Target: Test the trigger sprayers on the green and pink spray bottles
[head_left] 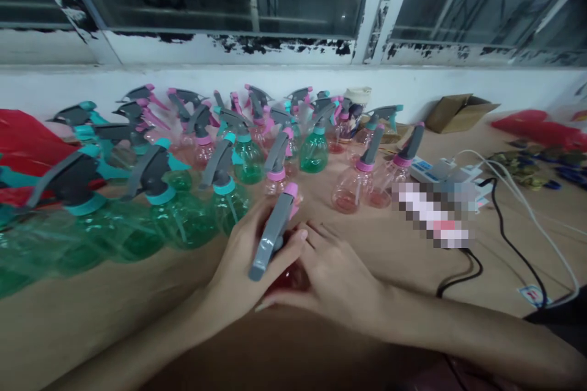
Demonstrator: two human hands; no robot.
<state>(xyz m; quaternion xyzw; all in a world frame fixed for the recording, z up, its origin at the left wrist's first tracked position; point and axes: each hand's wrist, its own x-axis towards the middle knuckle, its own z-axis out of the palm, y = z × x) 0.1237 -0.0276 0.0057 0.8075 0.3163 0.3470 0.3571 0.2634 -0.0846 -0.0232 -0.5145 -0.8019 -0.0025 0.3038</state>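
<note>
A pink spray bottle with a grey and pink trigger head stands between my hands at the near middle of the table. My left hand wraps round its neck just under the trigger head, thumb in front. Against the bottle's right side and lower body, my right hand is closed, fingers curled behind it. Most of the bottle is hidden by both hands. Close by on the left is a green spray bottle with a teal collar. Just behind is another pink-collared spray bottle.
Rows of green and pink spray bottles fill the left and back. Two pink bottles stand right of centre. A power strip with cables, a brown cardboard box and red plastic lie to the right. Windows rise behind.
</note>
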